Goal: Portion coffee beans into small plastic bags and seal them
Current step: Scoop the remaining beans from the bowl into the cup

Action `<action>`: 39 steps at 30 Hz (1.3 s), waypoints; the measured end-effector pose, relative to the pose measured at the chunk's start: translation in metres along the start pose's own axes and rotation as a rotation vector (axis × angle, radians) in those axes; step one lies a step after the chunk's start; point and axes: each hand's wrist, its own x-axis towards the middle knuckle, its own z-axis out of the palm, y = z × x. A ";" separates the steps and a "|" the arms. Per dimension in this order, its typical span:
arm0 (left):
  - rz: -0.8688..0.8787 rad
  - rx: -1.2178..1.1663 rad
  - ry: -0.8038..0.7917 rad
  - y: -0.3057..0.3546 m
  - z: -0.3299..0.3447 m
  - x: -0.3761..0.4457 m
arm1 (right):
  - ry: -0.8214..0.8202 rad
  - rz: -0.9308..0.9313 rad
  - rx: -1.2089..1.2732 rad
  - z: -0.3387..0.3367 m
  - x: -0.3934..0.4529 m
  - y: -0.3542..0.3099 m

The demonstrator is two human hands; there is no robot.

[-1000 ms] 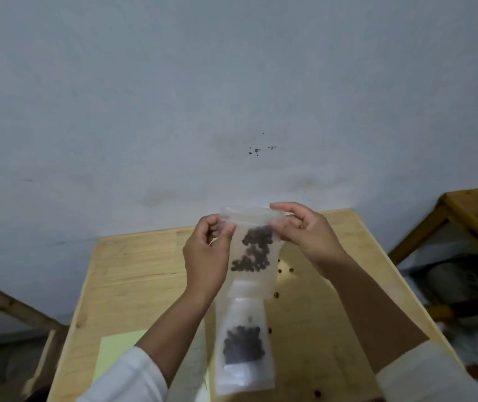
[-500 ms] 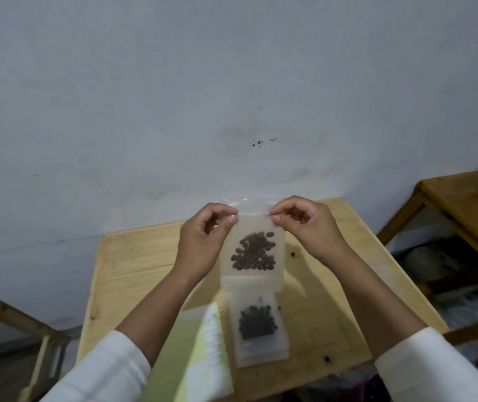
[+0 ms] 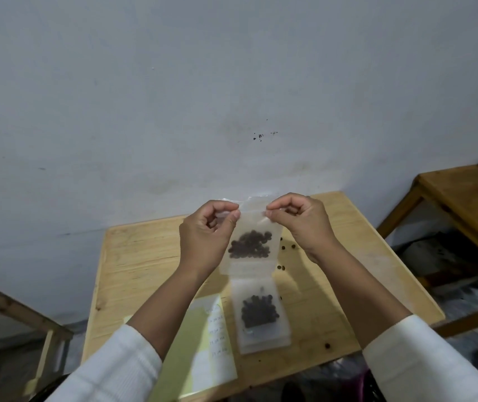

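A small clear plastic bag (image 3: 251, 256) with dark coffee beans in its lower half hangs upright above the wooden table (image 3: 133, 262). My left hand (image 3: 205, 236) pinches its top left corner and my right hand (image 3: 301, 221) pinches its top right corner, thumbs and forefingers on the zip strip. Below it, a second filled bag (image 3: 261, 311) lies flat on a small stack of bags on the table.
Loose beans (image 3: 287, 247) are scattered on the table right of the bags, with one bean (image 3: 327, 345) near the front edge. Yellow and white paper sheets (image 3: 203, 352) lie at the front left. Another wooden table (image 3: 464, 198) stands to the right. A grey wall is behind.
The bag's mouth, open and rounded a second ago, is now pressed flat between both hands. My hands have moved apart to the top corners, and the view has tilted.
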 end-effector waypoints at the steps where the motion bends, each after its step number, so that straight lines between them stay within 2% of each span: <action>1: -0.010 0.011 -0.007 -0.001 -0.001 -0.001 | -0.001 0.012 0.003 0.001 -0.002 0.002; 8: -0.086 0.034 -0.105 -0.004 -0.001 -0.008 | -0.043 0.058 -0.092 0.011 -0.010 0.009; 18: -0.135 0.091 -0.076 -0.017 0.009 -0.013 | 0.024 0.180 -0.053 0.023 -0.012 0.027; 24: -0.290 0.087 0.040 -0.042 0.011 -0.009 | -0.148 0.320 -0.036 0.007 -0.023 0.048; 27: -0.383 0.138 -0.077 -0.061 0.012 -0.017 | -0.024 0.354 -0.129 0.002 -0.033 0.073; 30: -0.392 0.310 -0.169 -0.083 0.016 -0.036 | 0.064 0.417 -0.228 0.001 -0.041 0.105; 34: -0.318 0.531 -0.242 -0.114 0.023 -0.056 | 0.081 0.451 -0.409 0.006 -0.051 0.144; 39: -0.304 0.679 -0.338 -0.130 0.029 -0.066 | 0.066 0.334 -0.663 0.015 -0.053 0.162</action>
